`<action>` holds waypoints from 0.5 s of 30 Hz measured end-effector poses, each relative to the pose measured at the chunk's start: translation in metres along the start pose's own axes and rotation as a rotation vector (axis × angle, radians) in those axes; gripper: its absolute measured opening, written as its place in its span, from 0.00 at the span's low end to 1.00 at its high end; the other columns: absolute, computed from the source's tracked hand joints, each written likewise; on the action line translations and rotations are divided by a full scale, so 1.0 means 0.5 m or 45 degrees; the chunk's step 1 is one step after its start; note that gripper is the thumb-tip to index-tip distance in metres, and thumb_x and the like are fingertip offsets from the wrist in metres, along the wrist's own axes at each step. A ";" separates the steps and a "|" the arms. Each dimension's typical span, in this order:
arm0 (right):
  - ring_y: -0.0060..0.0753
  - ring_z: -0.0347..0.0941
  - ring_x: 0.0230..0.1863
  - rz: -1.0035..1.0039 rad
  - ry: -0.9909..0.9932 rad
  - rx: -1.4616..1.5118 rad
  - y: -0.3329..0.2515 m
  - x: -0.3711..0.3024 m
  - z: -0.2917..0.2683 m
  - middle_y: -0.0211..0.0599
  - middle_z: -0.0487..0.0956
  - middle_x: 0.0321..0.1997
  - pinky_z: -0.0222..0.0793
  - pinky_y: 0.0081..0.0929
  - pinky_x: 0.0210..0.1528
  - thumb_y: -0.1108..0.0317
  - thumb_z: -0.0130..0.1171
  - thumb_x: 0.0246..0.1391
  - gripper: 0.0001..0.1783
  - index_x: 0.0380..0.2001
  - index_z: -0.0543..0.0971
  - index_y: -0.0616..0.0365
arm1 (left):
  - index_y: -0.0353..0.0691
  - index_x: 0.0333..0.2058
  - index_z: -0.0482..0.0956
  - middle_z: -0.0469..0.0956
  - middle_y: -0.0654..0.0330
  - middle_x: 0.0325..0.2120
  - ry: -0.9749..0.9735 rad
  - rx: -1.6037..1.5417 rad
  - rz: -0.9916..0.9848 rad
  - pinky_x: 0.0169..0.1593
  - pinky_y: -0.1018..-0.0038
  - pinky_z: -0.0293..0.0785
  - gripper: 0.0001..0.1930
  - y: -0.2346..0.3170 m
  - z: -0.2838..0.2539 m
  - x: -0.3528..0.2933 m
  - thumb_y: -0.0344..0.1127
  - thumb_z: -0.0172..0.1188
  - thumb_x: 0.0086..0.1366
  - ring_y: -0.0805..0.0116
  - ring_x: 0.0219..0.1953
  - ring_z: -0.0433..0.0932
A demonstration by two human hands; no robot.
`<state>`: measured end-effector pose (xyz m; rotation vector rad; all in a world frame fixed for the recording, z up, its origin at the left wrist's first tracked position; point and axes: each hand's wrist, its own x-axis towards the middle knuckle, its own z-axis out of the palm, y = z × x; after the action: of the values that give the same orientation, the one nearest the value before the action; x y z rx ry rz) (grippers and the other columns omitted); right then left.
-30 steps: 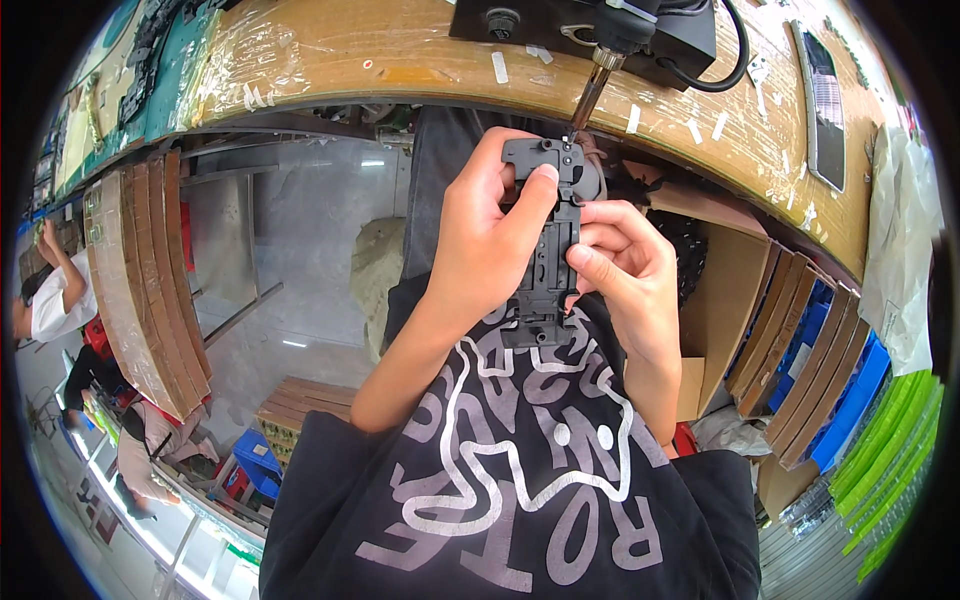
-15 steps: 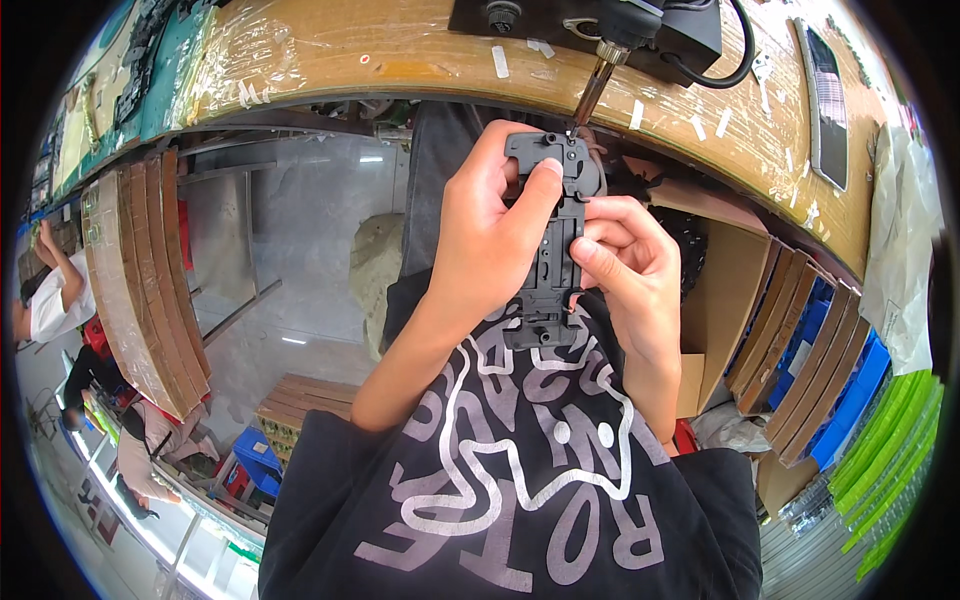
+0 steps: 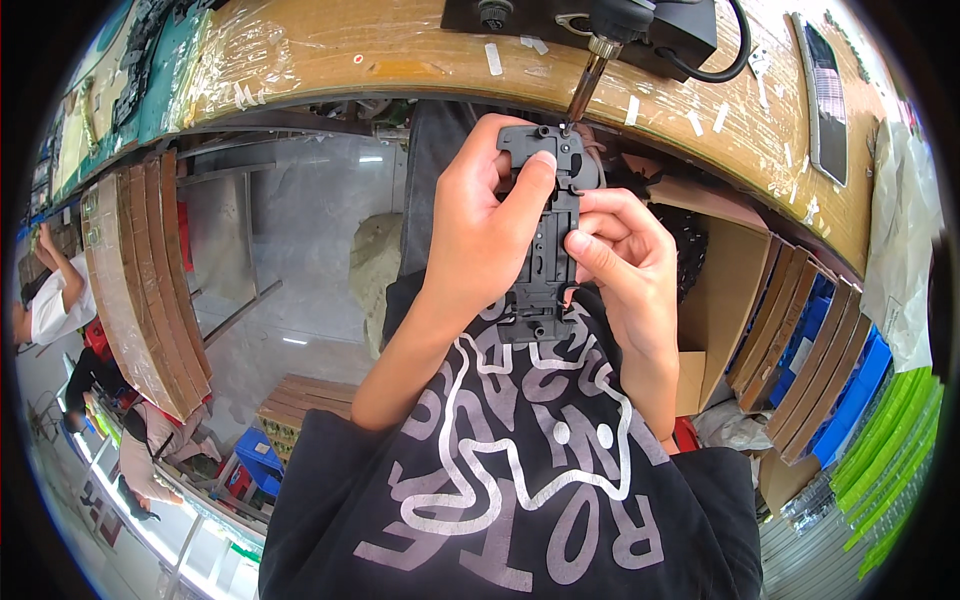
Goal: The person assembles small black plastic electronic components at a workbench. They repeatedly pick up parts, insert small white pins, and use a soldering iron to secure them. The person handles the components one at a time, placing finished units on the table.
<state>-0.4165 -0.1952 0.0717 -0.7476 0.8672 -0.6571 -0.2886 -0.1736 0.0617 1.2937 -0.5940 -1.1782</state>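
Note:
A long black plastic chassis part hangs in front of me, held between both hands at the bench edge. My left hand grips its upper half, thumb lying across the face and fingers behind. Lower down, my right hand pinches the right edge between thumb and fingers. The metal shaft of a screwdriver machine slants down from its black head, its tip at the top right corner of the part, where a small screw spot shows. Whether the tip turns cannot be seen.
A black box with a cable stands on the wooden bench, near a phone-like flat device. An open cardboard carton is below at right, beside stacked trays. Brown boards and two people are at left.
The chassis part and both hands have shifted slightly up and to the left. The driver tip stays at the part's upper right corner, and both grips are the same.

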 end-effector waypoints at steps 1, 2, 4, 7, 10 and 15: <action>0.21 0.69 0.19 0.002 -0.006 0.002 0.001 0.001 -0.001 0.39 0.73 0.25 0.69 0.17 0.18 0.79 0.54 0.44 0.13 0.35 0.68 0.70 | 0.33 0.35 0.66 0.71 0.62 0.22 0.003 0.002 0.017 0.24 0.84 0.63 0.08 -0.001 0.001 0.000 0.27 0.49 0.56 0.82 0.23 0.67; 0.21 0.69 0.19 0.003 -0.012 0.004 0.003 0.001 -0.004 0.39 0.73 0.25 0.69 0.17 0.18 0.79 0.54 0.44 0.13 0.35 0.68 0.70 | 0.33 0.35 0.66 0.71 0.63 0.23 -0.004 0.021 0.028 0.26 0.85 0.65 0.08 -0.003 0.000 0.000 0.27 0.48 0.57 0.82 0.24 0.67; 0.21 0.69 0.20 0.015 -0.012 0.013 0.003 0.004 -0.006 0.39 0.73 0.25 0.69 0.18 0.18 0.79 0.54 0.44 0.13 0.35 0.68 0.70 | 0.33 0.35 0.66 0.70 0.63 0.24 -0.020 0.060 0.051 0.28 0.85 0.67 0.07 -0.006 -0.004 0.001 0.28 0.48 0.57 0.83 0.26 0.68; 0.21 0.69 0.20 0.026 -0.004 0.031 0.003 0.009 -0.005 0.39 0.73 0.25 0.69 0.18 0.18 0.80 0.54 0.43 0.13 0.36 0.68 0.70 | 0.34 0.36 0.66 0.71 0.64 0.24 -0.007 0.162 -0.006 0.29 0.85 0.67 0.08 -0.002 -0.008 0.006 0.28 0.48 0.57 0.83 0.26 0.68; 0.21 0.69 0.20 0.006 -0.007 0.035 0.000 0.011 -0.004 0.39 0.73 0.25 0.69 0.18 0.18 0.80 0.54 0.43 0.13 0.36 0.68 0.70 | 0.34 0.37 0.67 0.71 0.65 0.24 -0.005 0.130 0.046 0.29 0.84 0.67 0.08 0.001 -0.003 0.008 0.29 0.49 0.57 0.83 0.26 0.68; 0.21 0.69 0.20 -0.003 -0.008 0.024 -0.002 0.008 -0.002 0.39 0.73 0.25 0.69 0.18 0.17 0.80 0.54 0.43 0.13 0.35 0.68 0.70 | 0.33 0.36 0.67 0.71 0.64 0.21 0.034 0.134 0.062 0.23 0.85 0.61 0.09 -0.002 -0.001 0.007 0.28 0.49 0.56 0.83 0.22 0.65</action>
<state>-0.4158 -0.1991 0.0704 -0.7334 0.8532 -0.6641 -0.2874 -0.1765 0.0596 1.3740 -0.6716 -1.1003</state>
